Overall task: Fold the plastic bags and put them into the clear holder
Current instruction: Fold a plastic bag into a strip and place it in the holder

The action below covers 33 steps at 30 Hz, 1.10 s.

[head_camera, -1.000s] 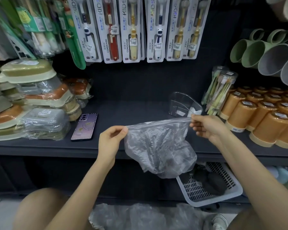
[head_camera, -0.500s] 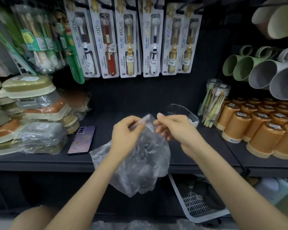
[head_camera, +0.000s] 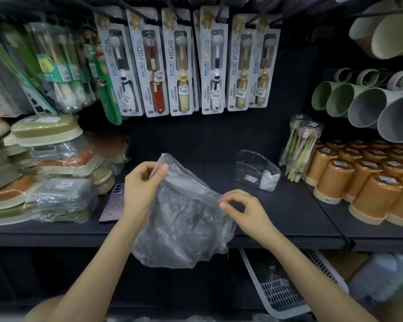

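A thin clear plastic bag (head_camera: pixel 184 219) hangs crumpled over the front edge of the dark shelf (head_camera: pixel 289 212). My left hand (head_camera: pixel 141 184) pinches its upper corner between thumb and fingers. My right hand (head_camera: pixel 242 211) pinches the bag's right edge, lower down. The clear holder (head_camera: pixel 249 167) stands on the shelf behind and to the right of my right hand, with a white folded bag (head_camera: pixel 269 180) in its right compartment.
A purple phone (head_camera: pixel 113 203) lies on the shelf left of my left hand. Stacked wrapped soap boxes (head_camera: pixel 44 173) fill the left, orange cups (head_camera: pixel 368 180) the right. Kids toothbrush packs (head_camera: pixel 179 63) hang above. A white basket (head_camera: pixel 282 296) sits below the shelf.
The two hands, together at the bag's top half a second ago, have moved apart. My right hand slid down and right along the bag's edge; my left keeps the top corner.
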Motion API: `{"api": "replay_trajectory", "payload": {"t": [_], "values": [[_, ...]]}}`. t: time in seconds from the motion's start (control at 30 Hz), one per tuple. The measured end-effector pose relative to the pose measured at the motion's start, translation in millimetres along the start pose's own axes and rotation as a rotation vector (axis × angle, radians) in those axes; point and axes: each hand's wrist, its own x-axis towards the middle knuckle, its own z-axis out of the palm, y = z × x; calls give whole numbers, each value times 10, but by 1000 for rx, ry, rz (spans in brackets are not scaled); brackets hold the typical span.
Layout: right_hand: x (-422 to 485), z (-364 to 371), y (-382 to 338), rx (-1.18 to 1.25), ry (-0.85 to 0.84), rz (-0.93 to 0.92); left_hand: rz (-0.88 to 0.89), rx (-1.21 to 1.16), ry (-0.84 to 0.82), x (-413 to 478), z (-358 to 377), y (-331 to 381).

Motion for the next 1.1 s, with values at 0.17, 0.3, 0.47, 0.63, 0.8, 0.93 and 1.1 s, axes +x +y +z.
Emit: {"api": "replay_trajectory", "payload": {"t": [0.17, 0.3, 0.47, 0.63, 0.8, 0.93, 1.1], "values": [[-42, -23, -101, 413, 80, 148, 34, -28, -11, 36, -4, 41], [-9, 2, -135, 483, 151, 212, 31, -74, 19, 72, 32, 25], [-8, -165, -51, 403, 41, 247, -20, -61, 10, 92, -15, -66], [-34, -419, 125, 242, -163, 280, -125, -55, -57, 105, -100, -170], [52, -623, 241, 91, -238, 315, -266, -106, 13, 214, -108, -348], [352, -713, 416, -253, 119, 191, -223, 39, 114, 388, -7, -556], [340, -519, 301, -356, 304, -91, -334, 228, 287, 747, 175, -898]]}}
